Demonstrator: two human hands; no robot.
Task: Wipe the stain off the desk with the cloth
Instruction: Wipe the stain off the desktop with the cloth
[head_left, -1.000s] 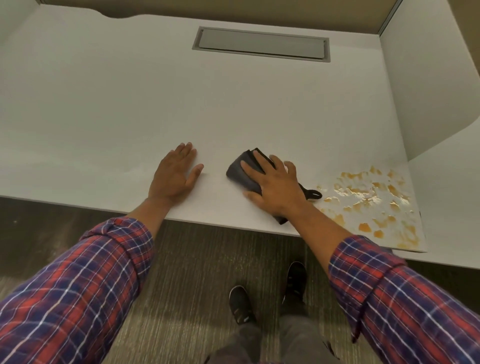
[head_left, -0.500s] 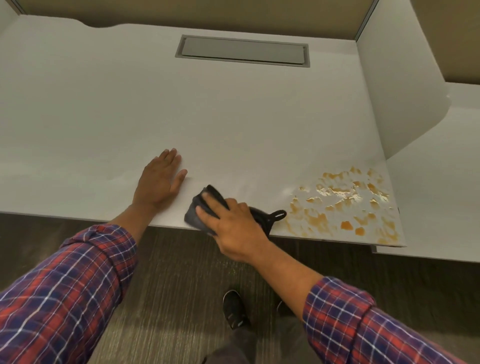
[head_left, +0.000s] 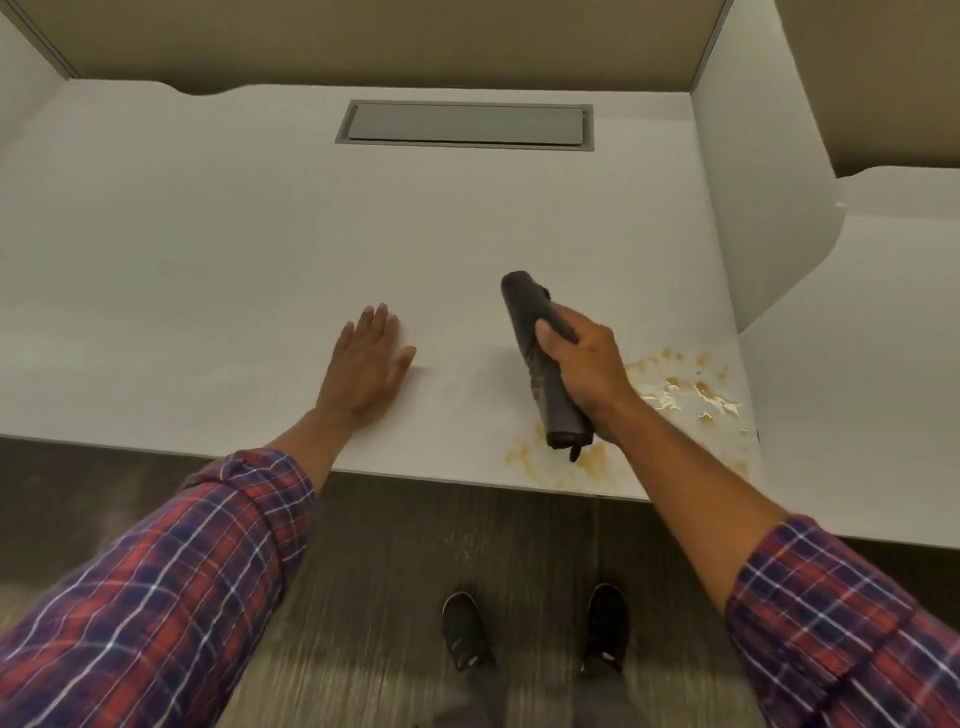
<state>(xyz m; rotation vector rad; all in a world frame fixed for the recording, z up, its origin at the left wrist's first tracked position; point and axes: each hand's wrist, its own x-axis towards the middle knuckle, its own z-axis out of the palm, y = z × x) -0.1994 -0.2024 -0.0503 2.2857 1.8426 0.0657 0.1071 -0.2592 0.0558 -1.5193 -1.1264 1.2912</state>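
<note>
Now the left hand (head_left: 366, 366) lies flat, fingers spread, on the desk (head_left: 208, 234); further right, the right hand (head_left: 582, 371) is clenched around the rolled cloth (head_left: 540, 358), beside the stain (head_left: 680, 389) near the desk's front edge.

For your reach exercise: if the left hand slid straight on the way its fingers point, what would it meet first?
Only bare desk lies ahead of the left hand; the way looks free up to the back partition.
</note>
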